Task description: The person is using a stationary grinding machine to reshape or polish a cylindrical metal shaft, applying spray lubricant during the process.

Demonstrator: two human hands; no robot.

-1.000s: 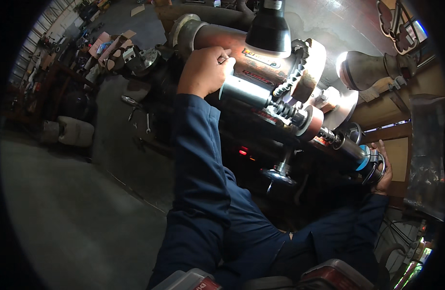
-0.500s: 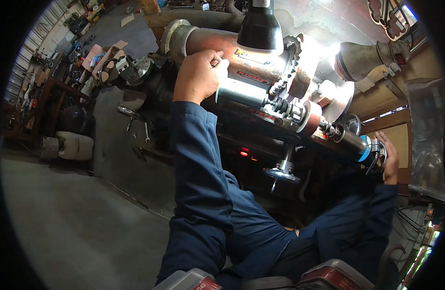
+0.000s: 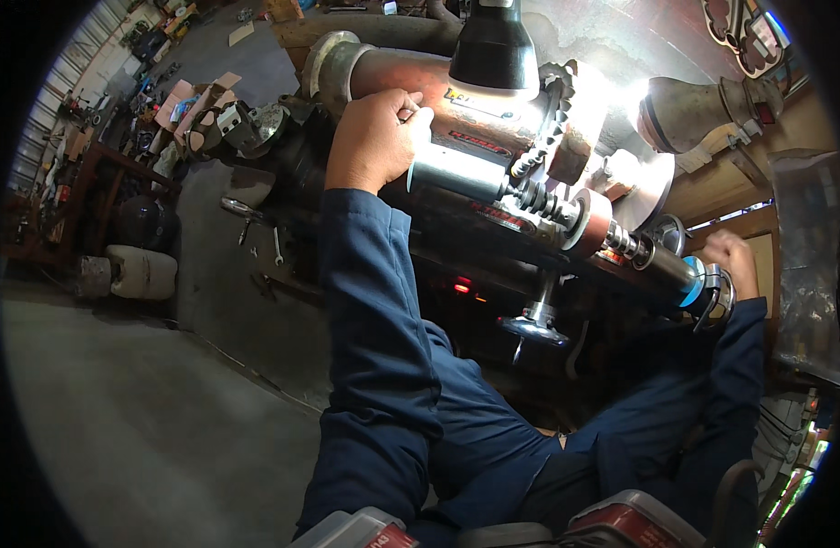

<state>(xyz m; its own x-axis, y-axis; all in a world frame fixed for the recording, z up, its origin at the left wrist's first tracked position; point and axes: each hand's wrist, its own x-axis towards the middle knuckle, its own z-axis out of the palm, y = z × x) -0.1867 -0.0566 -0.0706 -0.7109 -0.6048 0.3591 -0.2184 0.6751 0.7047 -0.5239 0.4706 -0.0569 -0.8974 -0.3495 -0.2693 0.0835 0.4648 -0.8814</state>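
Note:
My left hand point(image 3: 376, 139) is closed, fingers curled, at the left end of a shiny metal cylinder point(image 3: 458, 173) on a machine. Whatever its fingers grip is hidden. My right hand point(image 3: 732, 258) is raised behind the round metal handwheel point(image 3: 718, 297) at the machine's right end. Its fingers look bent but are blurred, and I cannot tell whether they touch the wheel. Between my hands run a dark coil spring point(image 3: 540, 201), a reddish round collar point(image 3: 592, 225) and a dark barrel point(image 3: 662, 267) with a blue ring point(image 3: 692, 281).
A black lamp point(image 3: 493, 50) hangs over a reddish cylindrical housing point(image 3: 402, 75). Below the machine sticks out a chrome handwheel point(image 3: 533, 329). A wrench point(image 3: 278, 247) lies at left, near a white plastic jug point(image 3: 144, 277). A grey conical part point(image 3: 685, 117) stands at the back right.
My right hand has moved up and away from the handwheel's outer side, its fingers going from extended to bent. My left hand stays in place on the machine.

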